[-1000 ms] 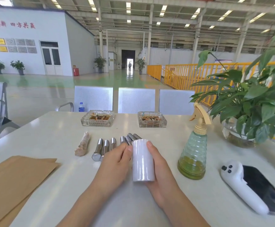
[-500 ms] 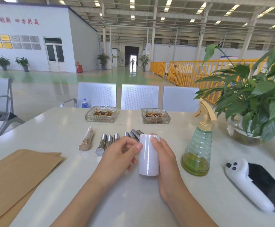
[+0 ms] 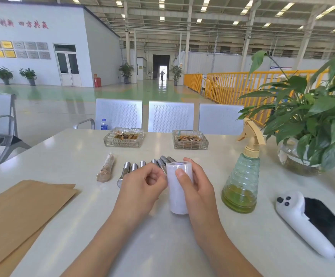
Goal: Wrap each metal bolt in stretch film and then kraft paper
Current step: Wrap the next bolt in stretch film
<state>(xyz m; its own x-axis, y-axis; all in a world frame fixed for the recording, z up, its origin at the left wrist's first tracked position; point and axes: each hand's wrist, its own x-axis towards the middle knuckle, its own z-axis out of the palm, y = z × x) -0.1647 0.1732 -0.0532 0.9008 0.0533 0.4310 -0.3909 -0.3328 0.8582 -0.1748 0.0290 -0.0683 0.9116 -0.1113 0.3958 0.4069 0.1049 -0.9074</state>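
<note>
A: Head view. What holds the stretch film roll (image 3: 178, 188)?

B: The right hand (image 3: 197, 188) grips it upright, thumb across its front and fingers curled behind. The left hand (image 3: 142, 188) touches the roll's left edge with fingertips drawn together; whether they pinch the film end cannot be told.

A: What differs from half a second ago?

B: The left fingers, then spread against the roll, are now bunched at its edge.

A: Where are the task's things relative to the roll?

B: The bare metal bolts (image 3: 131, 169) lie just behind it, partly hidden by the hands; one wrapped bolt (image 3: 105, 169) lies left of them, and the kraft paper (image 3: 22, 214) lies far left on the table (image 3: 72, 156).

A: Any writing?

B: Red characters on the far wall (image 3: 32, 25), too blurred to read reliably.
</note>
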